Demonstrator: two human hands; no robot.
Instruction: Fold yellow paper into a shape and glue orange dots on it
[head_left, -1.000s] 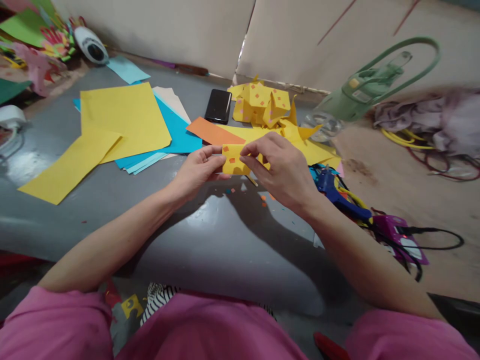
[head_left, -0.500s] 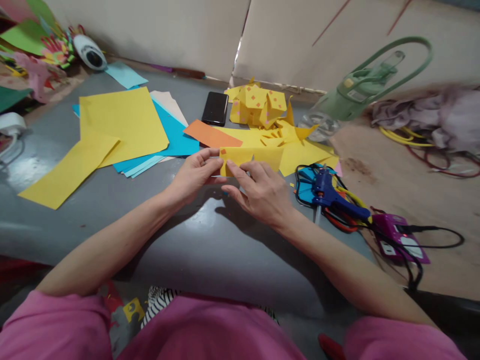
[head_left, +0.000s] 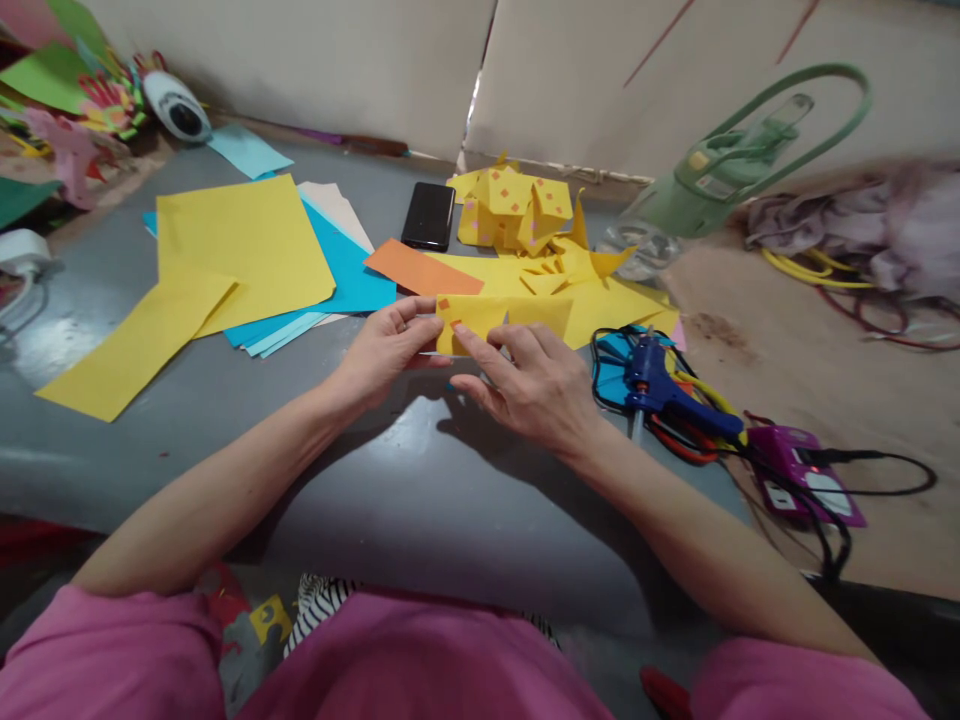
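Observation:
A piece of yellow paper (head_left: 480, 311) is held up in front of me over the grey table (head_left: 420, 480). My left hand (head_left: 390, 345) pinches its left end between thumb and fingers. Near that end sit small orange squares, one at the upper corner and another by my right index fingertip. My right hand (head_left: 525, 380) rests against the paper's front with the index finger stretched out and the thumb apart below. Beyond the paper lie an orange strip (head_left: 424, 268) and yellow cut pieces (head_left: 622, 300). Farther back stands a yellow folded paper model (head_left: 517, 205) with coloured spots.
Yellow sheets (head_left: 240, 235) over blue ones (head_left: 356, 275) lie at the left. A black phone (head_left: 428, 215) lies behind. To the right are a blue glue gun (head_left: 667, 390), its cables, a purple power box (head_left: 802, 470) and a green-topped bottle (head_left: 697, 190).
My right index fingertip has shifted slightly on the yellow paper, and an orange square shows beside it. My left hand keeps its pinch. The view has moved a little.

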